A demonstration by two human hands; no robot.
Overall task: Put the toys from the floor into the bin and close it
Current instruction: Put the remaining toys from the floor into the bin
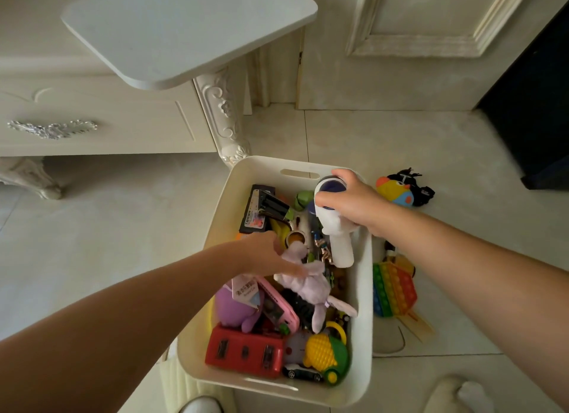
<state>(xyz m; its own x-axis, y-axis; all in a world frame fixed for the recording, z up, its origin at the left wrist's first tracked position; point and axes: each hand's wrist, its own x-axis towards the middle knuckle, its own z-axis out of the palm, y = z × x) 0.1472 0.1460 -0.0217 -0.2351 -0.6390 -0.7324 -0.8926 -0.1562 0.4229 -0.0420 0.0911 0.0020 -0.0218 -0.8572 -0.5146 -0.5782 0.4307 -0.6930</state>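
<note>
While our two bare forearms reach forward and down over the white bin [363, 289], it stands open on the tiled floor [107, 227] right in front of us, already full of toys. Nearest us inside it lie a red toy block [244, 352], a yellow corn toy [320, 351] and a small toy car [303, 373]. Our left hand [264, 254] comes in from the lower left, palm turned down and fingers spread loosely, resting on a pale purple plush toy [303, 281] in the middle of the bin; we cannot tell whether it grips the plush or only touches it. Our right hand [354, 201] reaches from the right across the bin's far rim, fingers clenched around the head of a white handheld toy [334, 227], whose handle points down into the bin. Just outside the right wall, a rainbow pop toy [392, 289] lies on the floor. Farther off, a yellow bird toy [398, 190] lies beyond our right hand. A white cabinet [107, 117] and a white board [184, 27] stand behind.
</note>
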